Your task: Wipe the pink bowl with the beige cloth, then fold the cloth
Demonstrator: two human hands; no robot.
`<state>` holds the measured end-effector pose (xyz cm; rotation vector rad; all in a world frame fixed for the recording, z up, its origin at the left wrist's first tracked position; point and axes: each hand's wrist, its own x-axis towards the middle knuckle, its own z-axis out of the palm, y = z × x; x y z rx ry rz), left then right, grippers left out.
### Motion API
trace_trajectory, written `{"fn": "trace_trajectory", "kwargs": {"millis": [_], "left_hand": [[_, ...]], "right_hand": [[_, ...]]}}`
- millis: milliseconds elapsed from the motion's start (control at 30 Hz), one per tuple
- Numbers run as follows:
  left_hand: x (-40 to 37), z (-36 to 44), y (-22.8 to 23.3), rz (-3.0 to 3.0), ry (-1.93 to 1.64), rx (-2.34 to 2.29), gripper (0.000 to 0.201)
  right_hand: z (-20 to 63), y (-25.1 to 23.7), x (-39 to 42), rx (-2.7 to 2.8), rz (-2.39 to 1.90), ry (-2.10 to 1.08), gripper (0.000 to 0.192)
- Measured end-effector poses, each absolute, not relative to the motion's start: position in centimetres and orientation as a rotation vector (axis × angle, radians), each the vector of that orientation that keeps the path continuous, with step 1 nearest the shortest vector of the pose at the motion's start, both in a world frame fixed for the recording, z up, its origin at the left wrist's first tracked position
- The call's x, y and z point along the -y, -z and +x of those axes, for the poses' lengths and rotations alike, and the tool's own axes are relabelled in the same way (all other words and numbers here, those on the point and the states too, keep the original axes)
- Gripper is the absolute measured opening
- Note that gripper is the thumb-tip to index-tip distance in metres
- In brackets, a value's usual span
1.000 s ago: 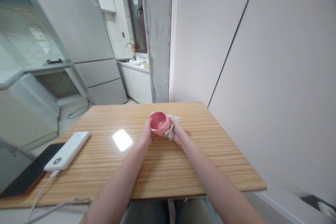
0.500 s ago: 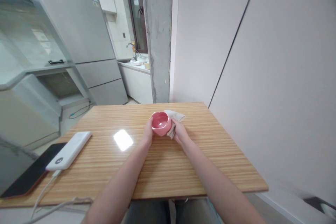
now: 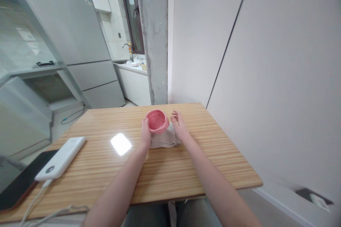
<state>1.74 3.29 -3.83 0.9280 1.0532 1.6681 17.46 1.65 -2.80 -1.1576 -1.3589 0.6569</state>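
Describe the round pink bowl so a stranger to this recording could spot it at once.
Start with the striped wood-grain table. Toward its far edge, the person's left hand grips the glossy, round pink bowl, with a rumpled light-grey cloth showing below it. It alone is bright pink and hollow, unlike that cloth and the flat white device at the table's left.
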Motion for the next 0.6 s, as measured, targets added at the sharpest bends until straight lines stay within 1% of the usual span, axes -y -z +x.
{"fn": "trace_trajectory", "kwargs": {"millis": [67, 100, 167, 267, 333, 367, 500, 600], "left_hand": [[-3.1, 2.4, 4.0, 1.001, -1.586, -1.09, 0.042], [-3.1, 2.6, 4.1, 1.042, -1.528, -1.095, 0.042], [-3.0, 2.8, 4.0, 1.143, -1.376, -1.085, 0.044], [-2.4, 2.7, 3.6, 1.398, -1.169, -1.136, 0.05], [-1.7, 2.5, 3.2, 1.691, -1.023, -1.171, 0.052], [-1.4, 2.4, 3.1, 1.847, -0.936, -1.167, 0.05], [-0.5, 2.1, 2.5, 2.257, -0.649, -1.123, 0.031], [-0.3, 1.9, 2.2, 2.363, -0.539, -1.093, 0.034]], "right_hand": [[16.7, 3.3, -2.1, 1.339, -0.98, -0.878, 0.046], [16.4, 3.6, -2.5, 1.299, -0.94, -0.941, 0.045], [16.4, 4.1, -3.4, 1.174, -0.946, -0.973, 0.04], [18.7, 4.2, -4.7, 0.944, -1.066, -0.923, 0.036], [21.5, 3.7, -5.1, 0.799, -1.166, -0.818, 0.039], [23.2, 3.5, -5.0, 0.716, -1.231, -0.711, 0.04], [29.1, 3.1, -4.1, 0.591, -1.482, -0.212, 0.043], [31.2, 3.6, -3.7, 0.572, -1.545, -0.116, 0.043]]}}
